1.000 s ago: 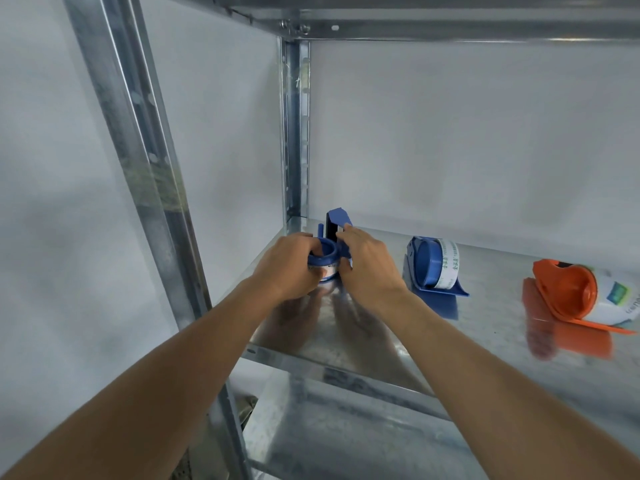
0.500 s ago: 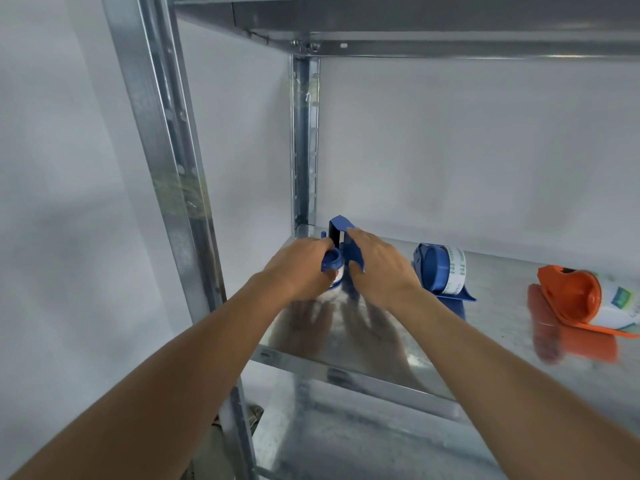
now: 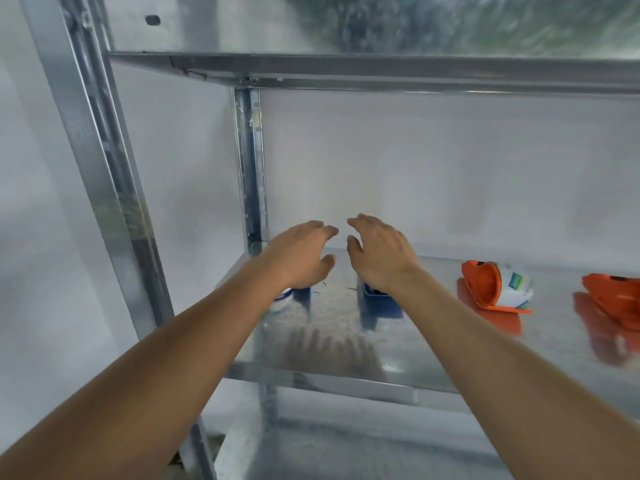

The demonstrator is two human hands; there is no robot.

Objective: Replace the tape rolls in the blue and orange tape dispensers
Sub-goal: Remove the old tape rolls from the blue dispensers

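You won't get any readable text out of this one: the only printing is a green-blue label patch on the white tape roll [image 3: 515, 285] in the orange dispenser [image 3: 482, 282], and it's way too blurred to make out.

Both bare forearms reach forward and upward from the lower corners, converging toward the middle. The left hand [image 3: 302, 255] is raised with its back toward the viewer, fingers loosely spread and slightly bent, thumb hanging below them, holding nothing. The right hand [image 3: 379, 252] sits just beside it at nearly the same height, fingers relaxed and pointing toward the left hand, thumb tucked under, also holding nothing. The fingertips of the two hands are near each other but apart, a narrow gap between them
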